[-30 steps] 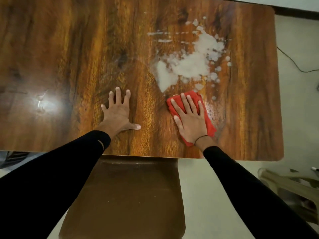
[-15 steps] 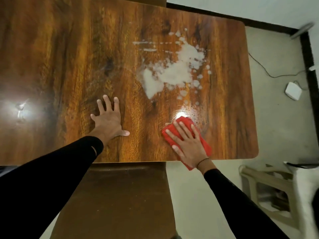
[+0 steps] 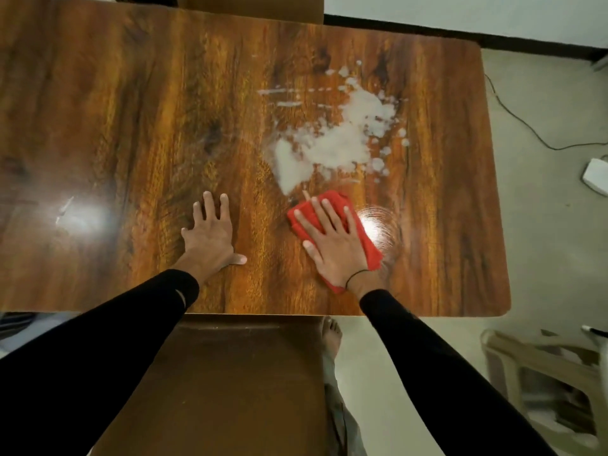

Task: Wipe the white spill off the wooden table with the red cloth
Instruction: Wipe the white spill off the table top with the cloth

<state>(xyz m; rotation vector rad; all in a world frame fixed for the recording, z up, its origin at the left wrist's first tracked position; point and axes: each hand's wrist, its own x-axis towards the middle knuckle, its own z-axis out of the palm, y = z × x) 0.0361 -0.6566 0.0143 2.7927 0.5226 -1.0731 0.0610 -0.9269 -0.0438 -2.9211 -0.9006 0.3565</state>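
Observation:
A white spill point(image 3: 342, 139) spreads in patches and droplets over the right half of the wooden table point(image 3: 131, 126). Just below its near edge lies the red cloth point(image 3: 370, 248), folded flat. My right hand point(image 3: 332, 245) presses flat on the cloth with fingers spread, pointing toward the spill. The cloth's far edge sits a little short of the lowest white patch. My left hand point(image 3: 210, 235) rests palm down on the bare wood, left of the cloth, holding nothing.
A brown chair seat point(image 3: 230, 383) stands under the table's near edge, with a bare foot point(image 3: 330, 334) beside it. A beige plastic stool point(image 3: 543, 373) is at the lower right. A cable point(image 3: 526, 126) and a white adapter point(image 3: 595, 176) lie on the floor right of the table.
My right hand pulled the cloth back toward the near edge, then pushed it forward again to just below the spill. The left hand stayed flat on the wood.

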